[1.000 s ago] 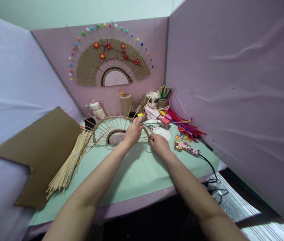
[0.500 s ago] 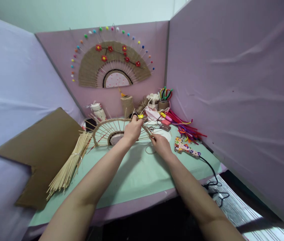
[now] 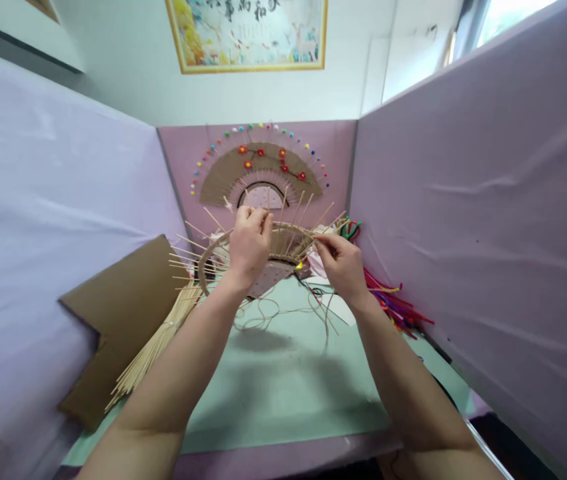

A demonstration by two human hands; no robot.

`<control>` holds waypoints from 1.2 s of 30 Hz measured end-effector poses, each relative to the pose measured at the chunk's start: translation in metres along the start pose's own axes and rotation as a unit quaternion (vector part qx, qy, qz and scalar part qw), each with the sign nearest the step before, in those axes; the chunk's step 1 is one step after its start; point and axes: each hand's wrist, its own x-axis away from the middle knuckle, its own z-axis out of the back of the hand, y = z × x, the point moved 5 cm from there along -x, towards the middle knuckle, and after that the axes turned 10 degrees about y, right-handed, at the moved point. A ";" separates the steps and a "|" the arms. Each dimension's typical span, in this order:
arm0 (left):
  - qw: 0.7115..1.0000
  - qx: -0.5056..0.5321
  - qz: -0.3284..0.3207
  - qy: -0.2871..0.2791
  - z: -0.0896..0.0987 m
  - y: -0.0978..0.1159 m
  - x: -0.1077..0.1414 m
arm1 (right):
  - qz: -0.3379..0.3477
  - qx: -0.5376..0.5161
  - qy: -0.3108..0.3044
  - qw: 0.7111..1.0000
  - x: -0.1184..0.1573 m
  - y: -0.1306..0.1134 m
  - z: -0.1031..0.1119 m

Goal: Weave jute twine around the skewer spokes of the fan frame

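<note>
Half-round fan frame (image 3: 283, 259) is up in front of the person, lifted over the worktop (image 3: 288, 387), tilted, its thin sticks fanning out past the twine-coloured rim (image 3: 291, 228). Right hand (image 3: 342, 265): thumb and fingers pinching the rim near its right end. Left hand (image 3: 249, 245): fingers curled and pressed together by the top of the rim, in front of the frame; can't tell from here what sits between the fingertips. Spotted pale panel (image 3: 269, 275) at the frame's inner part, partly behind the left wrist. Loose twine (image 3: 262, 328) loops just below the frame. Left of the worktop: tied bundle of sticks (image 3: 156, 350) beside a brown cardboard sheet (image 3: 118, 317). Right: white piece (image 3: 339, 309) near the right forearm, coloured pipe cleaners (image 3: 397, 305) beyond it; scissors handles (image 3: 351, 230) poke up behind the right hand. Decorated fan (image 3: 266, 160) with red flowers and coloured balls on the back partition, framed picture (image 3: 251, 40) on the wall above.
</note>
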 end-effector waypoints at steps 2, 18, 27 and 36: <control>1.000 -0.011 0.025 -0.004 0.002 -0.012 -0.004 | 0.004 -0.001 -0.023 1.000 -0.005 -0.006 -0.006; 0.998 -0.039 0.050 -0.016 0.006 -0.029 -0.003 | -0.061 -0.011 -0.006 0.998 -0.010 0.002 0.005; 0.997 -0.068 0.026 -0.031 0.007 -0.021 0.001 | -0.067 -0.002 0.004 0.998 -0.009 0.006 0.011; 0.993 -0.108 0.032 -0.035 0.013 -0.017 0.008 | -0.033 0.016 0.024 0.999 -0.014 -0.015 0.028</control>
